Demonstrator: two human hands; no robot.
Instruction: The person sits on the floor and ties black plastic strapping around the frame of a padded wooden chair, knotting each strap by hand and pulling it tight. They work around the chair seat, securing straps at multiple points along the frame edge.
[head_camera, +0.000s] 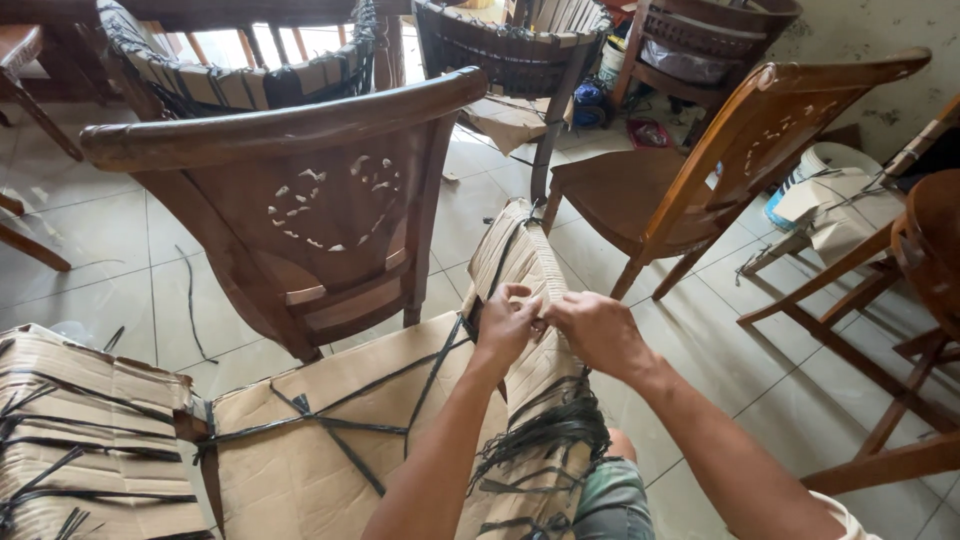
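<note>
Both hands, left hand and right hand, pinch closed on the cardboard-wrapped chair part just right of the bare wooden chair; tugging risks tearing cardboard or black strapping slipping loose.

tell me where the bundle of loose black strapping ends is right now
In the head view, the black strap bundle lies low and centre on the cardboard-wrapped piece, just below both hands, left hand and right hand.
</note>
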